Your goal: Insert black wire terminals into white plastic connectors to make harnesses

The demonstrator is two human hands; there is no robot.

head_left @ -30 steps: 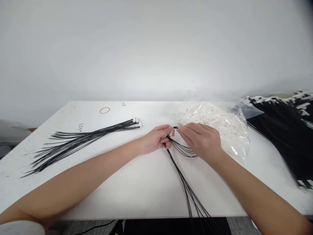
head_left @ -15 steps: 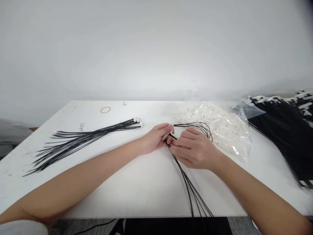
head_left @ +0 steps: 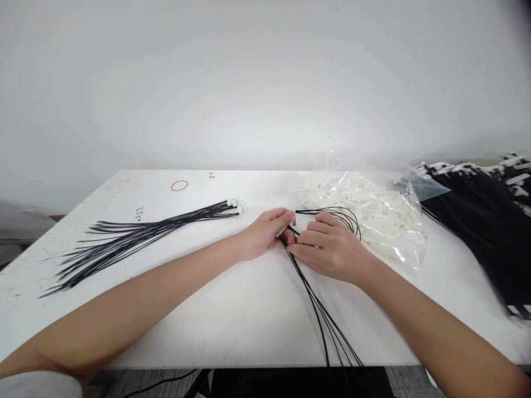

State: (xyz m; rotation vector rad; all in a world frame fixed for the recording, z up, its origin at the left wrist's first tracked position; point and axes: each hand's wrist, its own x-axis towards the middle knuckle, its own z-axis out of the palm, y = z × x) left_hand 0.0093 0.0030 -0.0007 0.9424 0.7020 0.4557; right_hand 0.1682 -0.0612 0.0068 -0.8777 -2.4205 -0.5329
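Observation:
Near the middle of the table, my left hand [head_left: 269,233] pinches a small white connector [head_left: 284,229], partly hidden by the fingers. Black wires [head_left: 312,296] run from it down over the table's front edge. Other wires loop round to the right, behind my right hand [head_left: 332,249]. That hand is closed, its fingertips on a black wire close to the connector; the exact grip is hidden by the fingers. To the left lies a bundle of black wires [head_left: 166,224] with white connectors [head_left: 234,205] at its right end.
A clear plastic bag [head_left: 373,215] full of small white parts lies at the back right. Beyond it, a large pile of black wires [head_left: 477,215] with white ends covers the table's right side. An orange rubber band [head_left: 179,186] lies at the back left of the white table [head_left: 232,320].
My right hand has shifted slightly upward, and its fingers have curled a little closer to the connector. My left hand keeps its place with the connector.

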